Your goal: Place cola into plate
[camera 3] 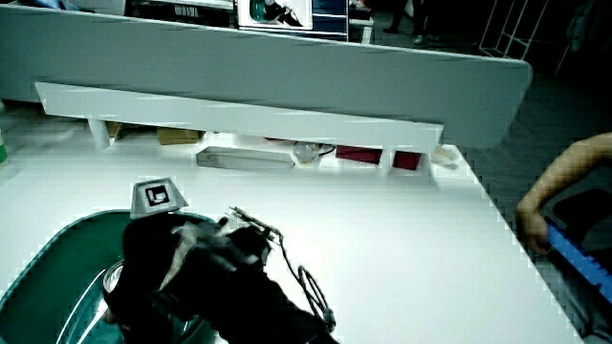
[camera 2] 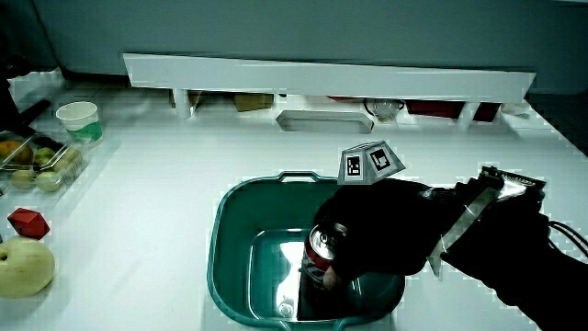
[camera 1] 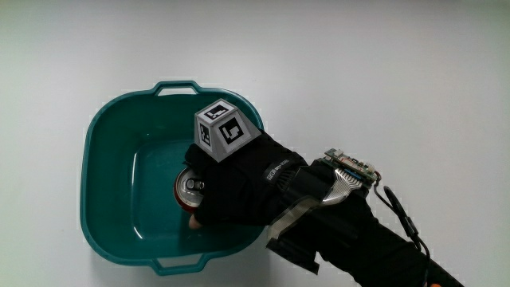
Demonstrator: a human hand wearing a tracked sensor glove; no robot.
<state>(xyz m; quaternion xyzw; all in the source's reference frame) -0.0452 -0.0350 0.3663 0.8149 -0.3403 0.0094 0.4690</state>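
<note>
Cola can point(camera 1: 190, 190), round metal top, gloved hand point(camera 1: 239, 179), glossy teal basin point(camera 1: 103, 151)

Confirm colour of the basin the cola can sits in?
Teal basin, with the cola can upright inside it, held by the hand. Shows best in the main view.

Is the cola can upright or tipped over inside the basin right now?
Upright: the can shows its round top facing up inside the teal basin, with the hand gripping its side.

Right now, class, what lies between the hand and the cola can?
Nothing: in the main view the hand grips the can directly, inside the teal basin.
</note>
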